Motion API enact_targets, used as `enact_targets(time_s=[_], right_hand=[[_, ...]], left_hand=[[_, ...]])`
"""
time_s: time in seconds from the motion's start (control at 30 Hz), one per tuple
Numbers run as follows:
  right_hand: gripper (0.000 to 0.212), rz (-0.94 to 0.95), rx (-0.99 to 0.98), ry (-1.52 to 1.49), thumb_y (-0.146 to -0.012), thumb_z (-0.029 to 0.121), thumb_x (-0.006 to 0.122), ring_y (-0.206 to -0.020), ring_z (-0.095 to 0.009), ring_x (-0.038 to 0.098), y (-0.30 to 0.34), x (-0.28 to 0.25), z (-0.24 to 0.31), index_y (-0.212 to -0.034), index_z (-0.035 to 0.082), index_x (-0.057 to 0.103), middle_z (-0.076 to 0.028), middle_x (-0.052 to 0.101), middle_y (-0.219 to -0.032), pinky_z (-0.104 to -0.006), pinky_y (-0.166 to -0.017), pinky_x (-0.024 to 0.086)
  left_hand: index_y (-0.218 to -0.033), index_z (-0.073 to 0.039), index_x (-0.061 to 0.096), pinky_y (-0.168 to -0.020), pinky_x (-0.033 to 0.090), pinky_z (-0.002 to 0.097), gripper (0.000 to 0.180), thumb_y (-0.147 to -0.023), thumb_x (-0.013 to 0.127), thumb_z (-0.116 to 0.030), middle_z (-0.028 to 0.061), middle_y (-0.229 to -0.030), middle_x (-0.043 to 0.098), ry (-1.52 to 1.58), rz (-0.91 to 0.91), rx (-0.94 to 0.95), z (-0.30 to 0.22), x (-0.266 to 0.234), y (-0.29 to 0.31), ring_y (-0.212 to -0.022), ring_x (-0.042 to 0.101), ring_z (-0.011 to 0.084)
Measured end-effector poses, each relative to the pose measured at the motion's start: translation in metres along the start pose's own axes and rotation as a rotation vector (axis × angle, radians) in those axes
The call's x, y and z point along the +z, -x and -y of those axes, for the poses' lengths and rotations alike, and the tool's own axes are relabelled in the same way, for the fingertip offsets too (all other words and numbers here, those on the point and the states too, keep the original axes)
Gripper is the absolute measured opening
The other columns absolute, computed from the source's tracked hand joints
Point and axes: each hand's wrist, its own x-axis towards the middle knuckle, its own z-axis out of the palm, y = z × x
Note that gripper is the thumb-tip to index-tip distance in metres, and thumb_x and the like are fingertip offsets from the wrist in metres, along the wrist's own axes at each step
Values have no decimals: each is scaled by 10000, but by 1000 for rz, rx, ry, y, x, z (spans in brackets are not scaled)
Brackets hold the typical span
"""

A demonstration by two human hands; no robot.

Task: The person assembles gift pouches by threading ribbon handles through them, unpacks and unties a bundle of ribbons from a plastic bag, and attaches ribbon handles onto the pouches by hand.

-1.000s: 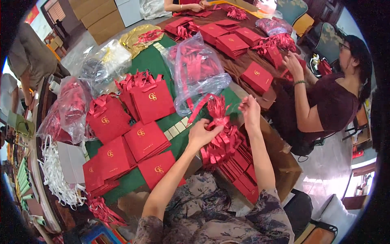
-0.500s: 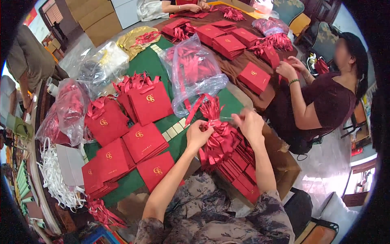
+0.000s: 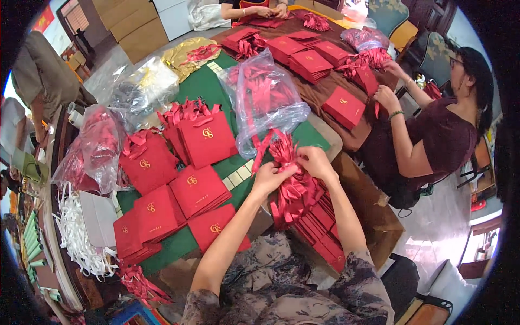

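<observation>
A thick bundle of shiny red ribbons (image 3: 294,201) lies on a carton of stacked red paper bags (image 3: 320,225) in front of me. My left hand (image 3: 274,177) is closed around the bundle's gathered neck, thumb on top. Against the neck's other side, my right hand (image 3: 316,161) has its fingers pinched together. What lies between those fingertips is hidden. Loose ribbon ends fan out beyond both hands. Left of my left forearm, flat red bags (image 3: 199,189) lie in overlapping stacks on the green tabletop (image 3: 187,238).
A clear plastic bag of red ribbons (image 3: 264,100) sits just beyond my hands. Standing red bags (image 3: 206,140) and white ribbons (image 3: 81,238) are on the left. At right, a co-worker (image 3: 433,130) handles ribbons by a brown-covered table with red bag stacks (image 3: 310,65).
My right hand has moved left from beside the bundle to its neck; the thin clear strand seen by it no longer shows. The co-worker's one arm now reaches farther toward the ribbons.
</observation>
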Motion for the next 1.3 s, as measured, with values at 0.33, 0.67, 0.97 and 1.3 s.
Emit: enact_targets(time_s=[0.33, 0.67, 0.97, 1.3], right_hand=[[164, 85, 121, -44, -816, 157, 693, -865, -398, 678, -22, 11, 1, -922, 35, 725, -219, 703, -912, -449, -759, 530], [308, 376, 35, -481, -790, -12, 585, -809, -204, 653, -42, 51, -48, -1084, -85, 641, -143, 711, -888, -347, -759, 525], [511, 293, 145, -636, -896, 288, 728, -1014, -228, 658, 16, 3, 33, -1231, -69, 581, -176, 696, -1072, -335, -894, 509], [507, 144, 65, -629, -773, 188, 812, -988, -159, 614, 21, 22, 13, -1176, -29, 593, -93, 674, -1038, -324, -918, 481]], left_hand=[[-918, -33, 718, -697, 502, 342, 312, -785, 800, -303, 50, -777, 705, -44, -297, 162, 13, 5, 10, -721, 650, 146], [-1117, -21, 673, -838, 511, 301, 321, -840, 771, -150, 35, -1029, 713, -8, -133, 202, 15, -4, 6, -911, 651, 114], [-1113, -19, 686, -814, 511, 291, 312, -865, 741, -200, 44, -1041, 718, 2, -106, 101, 2, -14, 14, -911, 659, 128], [-1293, 2, 588, -1048, 419, 335, 492, -819, 457, 23, 78, -1265, 639, 204, 111, 213, 16, -27, -6, -1179, 580, 198]])
